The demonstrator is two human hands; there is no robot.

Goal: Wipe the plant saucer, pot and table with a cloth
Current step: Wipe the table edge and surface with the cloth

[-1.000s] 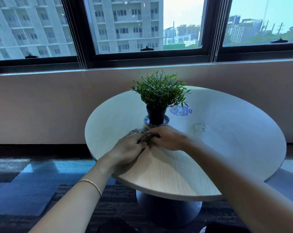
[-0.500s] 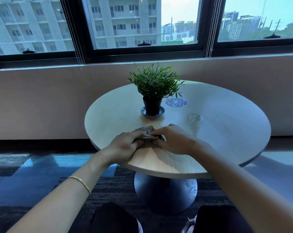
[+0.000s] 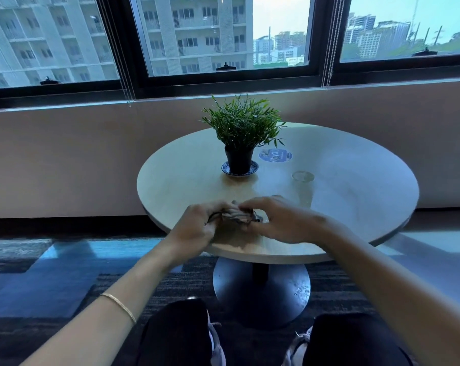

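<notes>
Open desk (image 3: 184,180) surface left and far right of pot (image 3: 238,159). Pot on saucer (image 3: 254,166) blocks centre-rear; small clear disc (image 3: 302,176) near, right.

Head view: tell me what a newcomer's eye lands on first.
The green plant in its black pot on a saucer stands at the middle of the round table, below the windows. Nearer, the left hand and right hand hold a bunched cloth at the near edge.

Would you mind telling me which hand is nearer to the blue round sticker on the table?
Right. The right hand sits nearly straight in front of the blue round sticker, on the person's side; the left hand is farther off, to the left.
</notes>
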